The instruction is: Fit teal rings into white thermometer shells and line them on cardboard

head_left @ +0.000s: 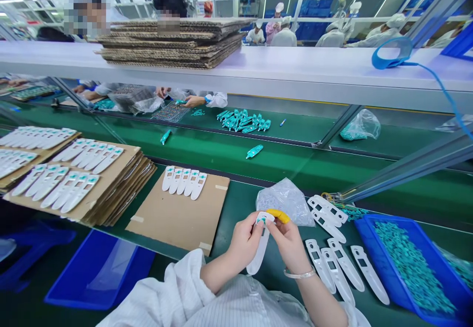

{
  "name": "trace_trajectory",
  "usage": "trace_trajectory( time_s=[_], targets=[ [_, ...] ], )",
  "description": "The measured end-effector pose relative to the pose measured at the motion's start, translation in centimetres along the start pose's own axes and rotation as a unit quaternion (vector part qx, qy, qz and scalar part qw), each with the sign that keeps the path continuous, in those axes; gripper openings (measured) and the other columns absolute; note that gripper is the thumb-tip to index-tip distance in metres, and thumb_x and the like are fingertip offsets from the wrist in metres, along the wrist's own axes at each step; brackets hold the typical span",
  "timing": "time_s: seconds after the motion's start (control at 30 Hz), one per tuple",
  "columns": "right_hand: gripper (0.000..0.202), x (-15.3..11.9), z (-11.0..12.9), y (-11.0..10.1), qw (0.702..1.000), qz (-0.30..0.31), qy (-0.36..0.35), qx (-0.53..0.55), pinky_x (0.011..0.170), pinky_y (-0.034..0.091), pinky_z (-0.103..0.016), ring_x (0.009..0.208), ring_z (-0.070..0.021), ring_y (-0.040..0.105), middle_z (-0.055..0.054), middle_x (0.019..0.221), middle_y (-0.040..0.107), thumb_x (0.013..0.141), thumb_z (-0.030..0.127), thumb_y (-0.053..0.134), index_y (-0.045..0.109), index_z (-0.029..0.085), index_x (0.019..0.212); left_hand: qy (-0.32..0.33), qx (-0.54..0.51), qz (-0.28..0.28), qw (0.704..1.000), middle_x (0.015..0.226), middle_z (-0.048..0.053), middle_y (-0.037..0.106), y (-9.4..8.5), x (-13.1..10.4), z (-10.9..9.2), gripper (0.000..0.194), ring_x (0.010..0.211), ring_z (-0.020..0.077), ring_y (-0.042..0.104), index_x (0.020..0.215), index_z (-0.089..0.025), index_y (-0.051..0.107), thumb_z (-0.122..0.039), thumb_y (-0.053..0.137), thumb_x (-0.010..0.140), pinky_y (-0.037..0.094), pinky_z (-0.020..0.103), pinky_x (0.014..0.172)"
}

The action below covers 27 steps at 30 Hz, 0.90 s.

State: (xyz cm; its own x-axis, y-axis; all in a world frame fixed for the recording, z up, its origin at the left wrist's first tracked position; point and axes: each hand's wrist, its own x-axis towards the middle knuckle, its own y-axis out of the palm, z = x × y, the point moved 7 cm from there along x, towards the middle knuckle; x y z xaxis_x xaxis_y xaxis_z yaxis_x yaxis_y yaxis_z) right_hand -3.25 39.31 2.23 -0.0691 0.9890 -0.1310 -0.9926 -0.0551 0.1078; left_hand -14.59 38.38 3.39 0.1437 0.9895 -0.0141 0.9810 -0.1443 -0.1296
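Head cam, both hands (242, 240) (290, 244) gripping wht casing (257, 257), blue bin (408, 293) w/ teal pcs (410, 258) at R

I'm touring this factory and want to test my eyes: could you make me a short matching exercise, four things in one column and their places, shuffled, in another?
Things:
1. Yellow finger cot
2. Heap of small teal parts
3. Blue looped strap
4. Row of five white casings

Places:
A. On the white shelf
B. Lined up on a cardboard sheet
C. On a finger of the right hand
D. In the blue tray

Right pairs: 1-C, 2-D, 3-A, 4-B
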Motion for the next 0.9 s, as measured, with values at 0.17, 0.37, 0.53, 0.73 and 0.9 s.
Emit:
trace_trajectory(
  time_s=[0.17, 0.37, 0.53, 0.73, 0.9],
  targets=[
    [0.028, -0.3, 0.0, -0.1, 1.0, 0.012, 0.005, -0.01, 0.085, 0.045, -0.036, 0.091, -0.0214, 0.058, -0.004, 0.093, 0.065, 0.074, 0.039, 0.062, 0.061, 0.022, 0.096, 0.014, 0.004, -0.013, 1.0, 0.089, 0.006, 0.059, -0.4, 0.0, -0.4, 0.031, 0.08, 0.0162, 0.054, 0.099, -0.017, 0.06, -0.036, 0.038, 0.089, 0.042, 0.025, 0.072],
    [0.025, -0.2, 0.1, -0.2, 1.0, -0.015, -0.018, -0.018, 0.08, 0.049, -0.035, 0.084, -0.0202, 0.06, -0.005, 0.088, 0.065, 0.073, 0.036, 0.062, 0.06, 0.021, 0.093, 0.052, 0.068, -0.03, 0.996, 0.098, 0.007, 0.055, -0.5, -0.3, -0.5, 0.031, 0.088, 0.0165, 0.054, 0.11, -0.019, 0.056, -0.032, 0.038, 0.089, 0.043, 0.027, 0.078],
    [0.028, -0.2, -0.6, 0.1, 1.0, 0.012, -0.009, -0.02, 0.085, 0.048, -0.036, 0.095, -0.0208, 0.058, -0.005, 0.098, 0.064, 0.074, 0.035, 0.062, 0.059, 0.022, 0.098, 0.05, 0.1, -0.034, 0.993, 0.1, 0.007, 0.055, -0.6, -0.5, 0.3, 0.032, 0.09, 0.0157, 0.055, 0.114, -0.018, 0.053, -0.031, 0.035, 0.09, 0.044, 0.026, 0.079],
    [0.045, -0.9, -3.3, -3.4, 0.994, -0.066, 0.062, -0.057, 0.093, 0.044, -0.041, 0.11, -0.0257, 0.052, -0.007, 0.111, 0.06, 0.068, 0.044, 0.065, 0.055, 0.023, 0.107, -0.03, 0.37, -0.073, 0.926, 0.114, 0.01, 0.051, -6.3, 4.6, 7.3, 0.036, 0.102, 0.0175, 0.052, 0.123, -0.017, 0.041, -0.024, 0.026, 0.092, 0.041, 0.027, 0.087],
    [0.053, -2.9, -6.5, -8.6, 0.97, -0.154, 0.145, -0.122, 0.089, 0.048, -0.039, 0.108, -0.029, 0.053, -0.007, 0.107, 0.064, 0.058, 0.052, 0.067, 0.059, 0.023, 0.101, -0.114, 0.469, -0.083, 0.872, 0.107, 0.014, 0.052, -13.2, 11.0, 14.0, 0.028, 0.086, 0.0203, 0.057, 0.109, -0.011, 0.05, -0.02, 0.032, 0.09, 0.044, 0.032, 0.076]
  ],
)
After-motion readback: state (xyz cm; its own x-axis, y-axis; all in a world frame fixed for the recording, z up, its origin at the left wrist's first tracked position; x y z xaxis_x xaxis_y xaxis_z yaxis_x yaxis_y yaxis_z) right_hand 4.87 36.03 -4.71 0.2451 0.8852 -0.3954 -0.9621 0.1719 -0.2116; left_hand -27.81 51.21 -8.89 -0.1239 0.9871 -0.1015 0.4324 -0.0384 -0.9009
